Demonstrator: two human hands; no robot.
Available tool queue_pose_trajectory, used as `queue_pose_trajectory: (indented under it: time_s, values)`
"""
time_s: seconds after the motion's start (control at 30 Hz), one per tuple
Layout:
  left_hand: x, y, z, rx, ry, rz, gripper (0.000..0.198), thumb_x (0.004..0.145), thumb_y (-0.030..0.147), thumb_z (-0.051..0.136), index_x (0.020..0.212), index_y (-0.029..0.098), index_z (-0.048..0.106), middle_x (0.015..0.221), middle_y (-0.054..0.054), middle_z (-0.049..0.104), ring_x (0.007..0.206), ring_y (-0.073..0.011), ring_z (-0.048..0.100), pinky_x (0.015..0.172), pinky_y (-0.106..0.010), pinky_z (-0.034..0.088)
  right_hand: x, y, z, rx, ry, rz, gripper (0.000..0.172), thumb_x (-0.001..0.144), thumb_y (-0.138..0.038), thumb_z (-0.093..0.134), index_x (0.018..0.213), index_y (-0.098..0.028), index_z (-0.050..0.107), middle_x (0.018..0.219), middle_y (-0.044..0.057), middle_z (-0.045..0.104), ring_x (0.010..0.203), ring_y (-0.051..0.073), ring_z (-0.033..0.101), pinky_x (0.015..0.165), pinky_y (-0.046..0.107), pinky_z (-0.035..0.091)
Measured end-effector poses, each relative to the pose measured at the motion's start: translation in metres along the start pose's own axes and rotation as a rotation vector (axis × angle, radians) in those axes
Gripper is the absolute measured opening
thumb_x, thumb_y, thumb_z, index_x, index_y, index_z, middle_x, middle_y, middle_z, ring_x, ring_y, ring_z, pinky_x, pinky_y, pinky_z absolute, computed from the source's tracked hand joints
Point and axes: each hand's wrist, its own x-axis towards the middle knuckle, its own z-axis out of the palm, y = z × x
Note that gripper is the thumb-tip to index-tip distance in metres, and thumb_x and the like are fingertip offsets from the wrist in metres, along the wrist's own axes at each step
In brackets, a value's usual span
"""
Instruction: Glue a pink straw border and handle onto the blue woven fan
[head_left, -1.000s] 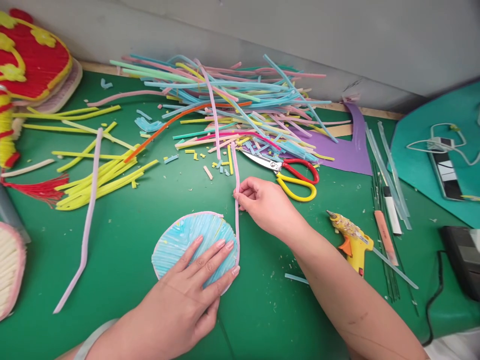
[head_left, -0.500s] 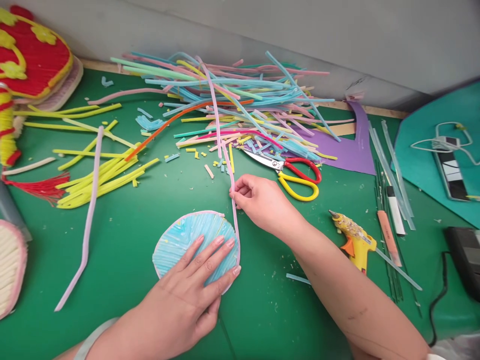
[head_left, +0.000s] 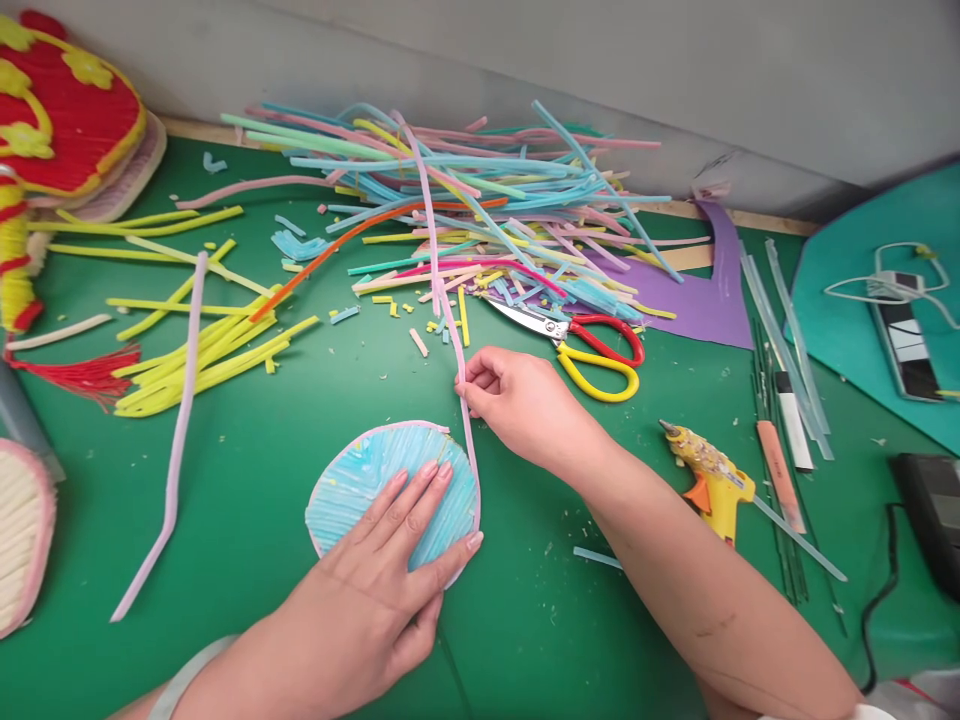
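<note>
The blue disc (head_left: 360, 490) lies flat on the green bench (head_left: 262, 540) in front of the person, within reach of both hands. The left hand (head_left: 382, 580) rests palm-down over its lower part, fingers spread and thumb at the right edge; its grip is open, clasping nothing, and seems meant to press the disc steady. The right hand (head_left: 514, 400) has a closed grip, thumb and fingertips pinching the pink strip (head_left: 455, 345) beyond the disc. From there the strip runs down to the disc's right edge and follows it toward the left thumb, so the pinch probably steers its free length. The 2 hands thus appear to share the work, 1 bracing and 1 guiding. The scissors (head_left: 556, 327) lie just past the right hand, handles turned rightward, likely for easy reach. The glue gun (head_left: 709, 470) lies right of the forearm, nozzle pointing away from the person, perhaps for safety. The strip pile (head_left: 487, 168) sits at the back, presumably out of the hands' way.
</note>
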Motion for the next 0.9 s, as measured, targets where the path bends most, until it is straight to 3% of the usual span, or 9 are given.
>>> queue_pose_trajectory:
  time_s: [0.9]
  values:
    - [-0.0021,-0.0015,0.0009,0.022,-0.013,0.022,0.059,0.087,0.009,0.052,0.143,0.022,0.047,0.165,-0.018,0.011,0.149,-0.0403,0.021,0.112,-0.063,0.035,0.0065,-0.0036,0.0074,-0.122,-0.018,-0.058,0.010,0.088,-0.015,0.060,0.079,-0.020,0.061,0.077,-0.001,0.069,0.068,0.013,0.060,0.060,0.025,0.036]
